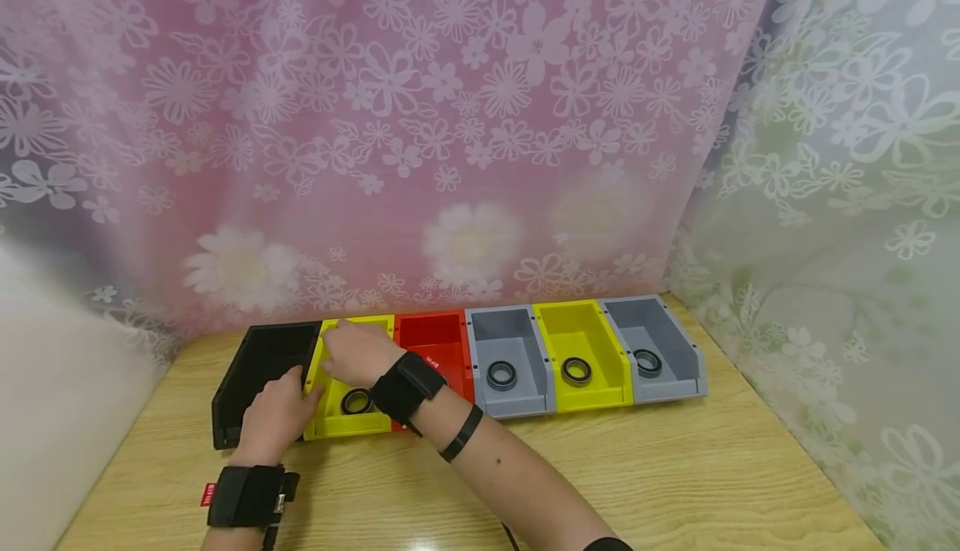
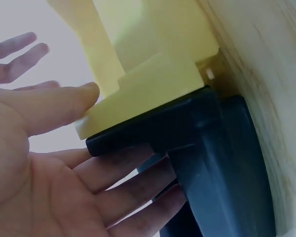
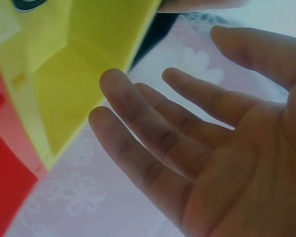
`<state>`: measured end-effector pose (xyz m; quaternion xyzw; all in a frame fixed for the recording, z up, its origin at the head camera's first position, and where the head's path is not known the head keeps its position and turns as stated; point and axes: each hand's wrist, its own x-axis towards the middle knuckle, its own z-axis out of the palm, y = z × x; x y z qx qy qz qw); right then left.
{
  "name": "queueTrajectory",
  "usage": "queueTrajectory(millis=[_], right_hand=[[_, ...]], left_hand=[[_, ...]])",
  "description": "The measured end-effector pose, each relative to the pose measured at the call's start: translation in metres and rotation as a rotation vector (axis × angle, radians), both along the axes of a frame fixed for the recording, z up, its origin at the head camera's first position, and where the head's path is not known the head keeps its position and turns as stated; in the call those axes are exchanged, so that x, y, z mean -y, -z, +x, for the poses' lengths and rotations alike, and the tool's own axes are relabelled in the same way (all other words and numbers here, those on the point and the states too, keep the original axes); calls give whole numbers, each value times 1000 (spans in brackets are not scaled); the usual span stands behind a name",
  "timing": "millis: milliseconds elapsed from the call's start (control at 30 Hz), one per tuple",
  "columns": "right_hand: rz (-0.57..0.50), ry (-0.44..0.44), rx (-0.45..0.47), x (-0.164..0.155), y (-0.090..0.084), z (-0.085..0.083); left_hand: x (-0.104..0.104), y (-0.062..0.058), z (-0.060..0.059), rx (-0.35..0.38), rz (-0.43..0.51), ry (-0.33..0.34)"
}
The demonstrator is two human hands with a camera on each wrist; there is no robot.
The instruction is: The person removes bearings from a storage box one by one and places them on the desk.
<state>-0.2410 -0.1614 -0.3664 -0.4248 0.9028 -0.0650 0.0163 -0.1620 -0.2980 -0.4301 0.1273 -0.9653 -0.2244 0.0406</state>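
Only the head view shows the bearing (image 1: pixel 357 401) between both hands.

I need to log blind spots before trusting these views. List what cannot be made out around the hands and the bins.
- Black bin: head view, its inside is too dark to tell any contents.
- Red bin: the right hand and its wrist strap hide the front floor.
- Left yellow bin: the right hand covers its rear.
- Left hand: head view hides its fingertips; the left wrist view is too close to show the bins' insides.
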Motion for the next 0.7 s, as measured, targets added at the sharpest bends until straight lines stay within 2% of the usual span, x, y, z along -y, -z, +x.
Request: queueTrajectory(millis=[267, 400, 500, 700], right_hand=[[36, -2, 70, 3, 31, -15], [52, 26, 99, 4, 44, -18], [67, 42, 71, 6, 49, -20], [111, 22, -55, 10, 59, -22]], left_hand=[[0, 2, 0, 20, -9, -10], [0, 3, 0, 21, -14, -8], [0, 3, -1, 21, -16, -9], [1, 3, -1, 20, -15, -9]])
